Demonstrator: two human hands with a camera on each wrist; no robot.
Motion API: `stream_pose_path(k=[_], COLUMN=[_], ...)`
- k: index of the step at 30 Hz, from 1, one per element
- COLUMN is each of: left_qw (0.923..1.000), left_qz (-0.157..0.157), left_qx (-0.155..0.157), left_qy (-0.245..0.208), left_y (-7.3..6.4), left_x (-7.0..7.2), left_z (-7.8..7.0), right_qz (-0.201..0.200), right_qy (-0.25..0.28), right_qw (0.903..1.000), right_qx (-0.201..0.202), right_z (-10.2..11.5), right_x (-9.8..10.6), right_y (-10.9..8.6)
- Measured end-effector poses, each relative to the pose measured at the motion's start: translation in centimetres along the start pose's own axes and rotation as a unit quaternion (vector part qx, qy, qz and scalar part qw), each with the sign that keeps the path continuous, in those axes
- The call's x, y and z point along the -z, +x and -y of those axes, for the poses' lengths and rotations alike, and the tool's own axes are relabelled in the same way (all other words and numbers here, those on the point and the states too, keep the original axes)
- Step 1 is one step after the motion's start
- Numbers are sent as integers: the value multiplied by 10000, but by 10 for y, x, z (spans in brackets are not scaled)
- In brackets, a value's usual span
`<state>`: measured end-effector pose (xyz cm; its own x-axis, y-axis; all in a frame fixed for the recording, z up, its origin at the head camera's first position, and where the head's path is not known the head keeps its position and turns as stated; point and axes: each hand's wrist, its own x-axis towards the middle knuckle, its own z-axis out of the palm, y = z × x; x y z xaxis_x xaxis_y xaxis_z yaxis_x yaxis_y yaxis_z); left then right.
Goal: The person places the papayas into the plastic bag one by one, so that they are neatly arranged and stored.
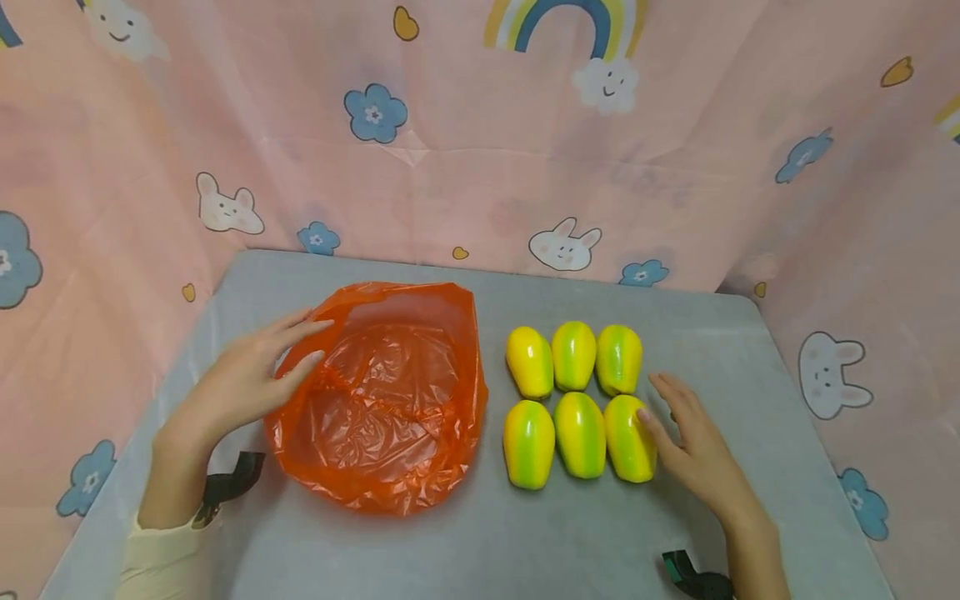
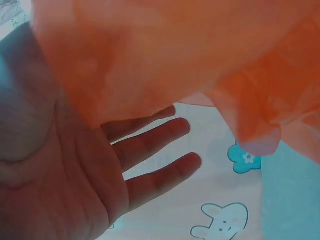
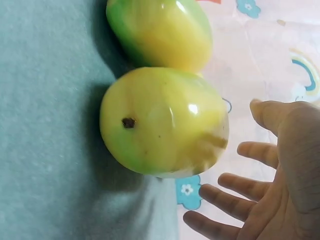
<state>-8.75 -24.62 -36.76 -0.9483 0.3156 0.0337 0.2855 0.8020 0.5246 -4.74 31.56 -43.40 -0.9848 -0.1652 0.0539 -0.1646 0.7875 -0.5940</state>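
Note:
An orange plastic bag [image 1: 378, 400] lies on the table with its mouth spread wide. My left hand [image 1: 255, 367] is at the bag's left edge, fingers extended. In the left wrist view the bag's film [image 2: 130, 60] hangs across part of the left hand [image 2: 60, 165] and hides the thumb. To the right of the bag, several yellow-green mangoes [image 1: 580, 435] sit in two rows. My right hand [image 1: 697, 454] hovers beside the nearest right mango [image 1: 628, 439], fingers spread and holding nothing. In the right wrist view a gap separates that mango [image 3: 165, 122] from the fingers.
A grey-blue cloth covers the table [image 1: 465, 558]. Behind it and along both sides hangs a pink printed curtain [image 1: 450, 183]. Black straps with camera mounts show at the left wrist [image 1: 232, 479] and right wrist [image 1: 697, 577].

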Motion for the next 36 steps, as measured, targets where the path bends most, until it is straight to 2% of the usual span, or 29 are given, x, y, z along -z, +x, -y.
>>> stream_pose_path(k=[10, 17, 24, 32, 36], left_qw=[9998, 9995, 9993, 9993, 9992], left_qz=[194, 256, 287, 301, 298], left_qx=[77, 174, 223, 204, 275], left_qy=[18, -23, -35, -67, -71], left_y=[6, 5, 4, 6, 5], left_x=[-3, -3, -2, -5, -4], left_z=[0, -2, -1, -3, -2], right_qz=[47, 171, 70, 281, 319], right_qy=[-25, 83, 87, -107, -145], right_qw=[10000, 9998, 9999, 9974, 9969], right_qx=[41, -84, -79, -648, -699], right_z=[6, 10, 12, 12, 12], right_x=[-6, -10, -13, -13, -15], right_y=[-10, -12, -14, -18, -16])
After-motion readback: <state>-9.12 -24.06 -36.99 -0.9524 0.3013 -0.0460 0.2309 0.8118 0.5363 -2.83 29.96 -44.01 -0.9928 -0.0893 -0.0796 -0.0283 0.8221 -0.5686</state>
